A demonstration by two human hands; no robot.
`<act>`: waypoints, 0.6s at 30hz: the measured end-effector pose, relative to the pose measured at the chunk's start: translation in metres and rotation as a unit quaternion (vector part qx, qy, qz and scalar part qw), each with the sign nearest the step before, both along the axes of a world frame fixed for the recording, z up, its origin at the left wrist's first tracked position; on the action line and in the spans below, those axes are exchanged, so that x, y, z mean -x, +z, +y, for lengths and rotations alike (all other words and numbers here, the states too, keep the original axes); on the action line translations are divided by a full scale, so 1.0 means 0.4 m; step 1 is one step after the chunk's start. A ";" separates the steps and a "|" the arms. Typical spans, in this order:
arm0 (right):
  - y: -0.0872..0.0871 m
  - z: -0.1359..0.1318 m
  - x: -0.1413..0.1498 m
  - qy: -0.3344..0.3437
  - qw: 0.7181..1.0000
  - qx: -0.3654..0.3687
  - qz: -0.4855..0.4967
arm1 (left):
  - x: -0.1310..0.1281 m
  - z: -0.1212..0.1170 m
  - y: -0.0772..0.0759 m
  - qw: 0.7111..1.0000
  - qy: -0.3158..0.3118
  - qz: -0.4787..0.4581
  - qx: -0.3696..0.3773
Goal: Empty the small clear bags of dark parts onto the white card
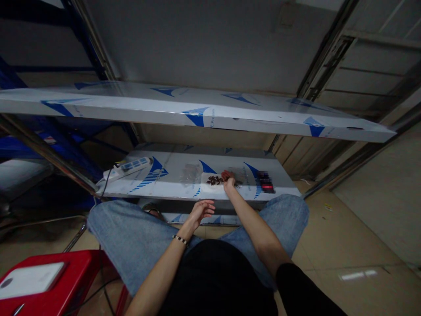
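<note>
lightly, right hand (229,178) touches knobbly dark pieces (213,180).

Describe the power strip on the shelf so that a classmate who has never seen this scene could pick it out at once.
Start at the lower of the two steel shelves. Look to its left end, as seen facing the shelves. There lies a long white power strip with a blue panel along its top, the only item there with a black cable trailing over the edge.
</note>
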State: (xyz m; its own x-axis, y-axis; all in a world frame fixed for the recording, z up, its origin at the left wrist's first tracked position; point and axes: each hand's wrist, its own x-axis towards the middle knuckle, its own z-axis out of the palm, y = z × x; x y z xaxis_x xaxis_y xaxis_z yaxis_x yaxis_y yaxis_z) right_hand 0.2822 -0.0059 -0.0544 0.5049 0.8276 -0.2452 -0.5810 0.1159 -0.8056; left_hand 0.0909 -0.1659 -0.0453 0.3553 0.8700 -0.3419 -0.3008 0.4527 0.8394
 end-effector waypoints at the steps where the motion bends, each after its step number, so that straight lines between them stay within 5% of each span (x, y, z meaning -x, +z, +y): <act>1: -0.007 0.005 0.003 0.003 1.000 -0.001 -0.010 | -0.001 0.001 -0.002 1.000 0.002 0.000 -0.001; 18: -0.039 0.023 0.003 0.063 0.985 -0.038 -0.155 | -0.008 0.008 -0.023 1.000 0.012 0.009 0.006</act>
